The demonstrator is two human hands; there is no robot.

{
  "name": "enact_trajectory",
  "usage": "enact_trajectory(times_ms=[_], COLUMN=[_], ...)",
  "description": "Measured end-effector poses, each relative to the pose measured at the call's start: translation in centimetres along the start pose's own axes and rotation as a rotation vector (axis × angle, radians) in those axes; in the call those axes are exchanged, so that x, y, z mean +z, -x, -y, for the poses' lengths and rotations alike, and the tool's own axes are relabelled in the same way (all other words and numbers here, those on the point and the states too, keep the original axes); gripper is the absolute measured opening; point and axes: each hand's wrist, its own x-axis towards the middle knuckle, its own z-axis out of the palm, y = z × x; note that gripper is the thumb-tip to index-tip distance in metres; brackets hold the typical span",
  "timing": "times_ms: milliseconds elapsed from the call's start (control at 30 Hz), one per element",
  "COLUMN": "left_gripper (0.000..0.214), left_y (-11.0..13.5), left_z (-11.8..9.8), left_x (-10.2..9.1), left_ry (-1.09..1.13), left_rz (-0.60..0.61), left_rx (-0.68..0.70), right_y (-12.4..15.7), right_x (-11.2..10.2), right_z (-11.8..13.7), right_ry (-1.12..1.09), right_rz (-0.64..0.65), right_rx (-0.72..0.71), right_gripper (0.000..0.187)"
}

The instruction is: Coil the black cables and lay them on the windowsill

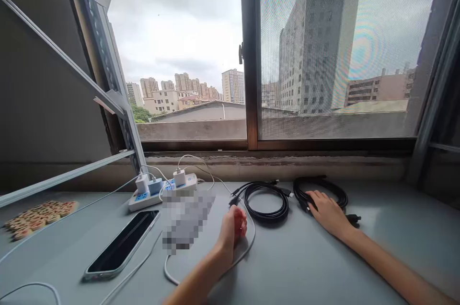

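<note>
My left hand (pixel 232 228) rests on the table with its fingers curled in. Just beyond its knuckles lies a black plug end (pixel 234 201) of a coiled black cable (pixel 266 219); whether they touch is unclear. I see nothing inside the curled fingers. A second coiled black cable (pixel 339 190) lies to the right, and my right hand (pixel 328 216) is laid over its near side, fingers bent across the strands. One black connector (pixel 354 218) of this coil sticks out beside my right wrist. A pale thin cable (pixel 253 238) loops around my left hand.
A white power strip (pixel 161 199) with several chargers stands at the back left. In front of it lies a phone (pixel 124 245). Beside that is a pixelated patch (pixel 189 223). A patterned mat (pixel 39 216) sits far left, and a window (pixel 251 55) rises behind the table.
</note>
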Motion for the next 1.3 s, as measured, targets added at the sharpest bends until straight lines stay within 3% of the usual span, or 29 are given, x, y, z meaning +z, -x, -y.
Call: enact_trajectory(times_ms=[333,1300], left_gripper=[0.021,0.018], left_y=[-0.41,-0.27], left_z=[0.37,0.10], left_x=[-0.24,-0.08], left_ry=[0.023,0.015], left_rz=[0.045,0.021], left_rx=[0.024,0.011], right_y=[-0.19,-0.12], right_x=[0.16,0.03], right_z=[0.27,0.27], right_ry=[-0.024,-0.065], right_rz=[-0.022,-0.008], right_rx=[-0.003,-0.015], right_gripper=[0.034,0.035])
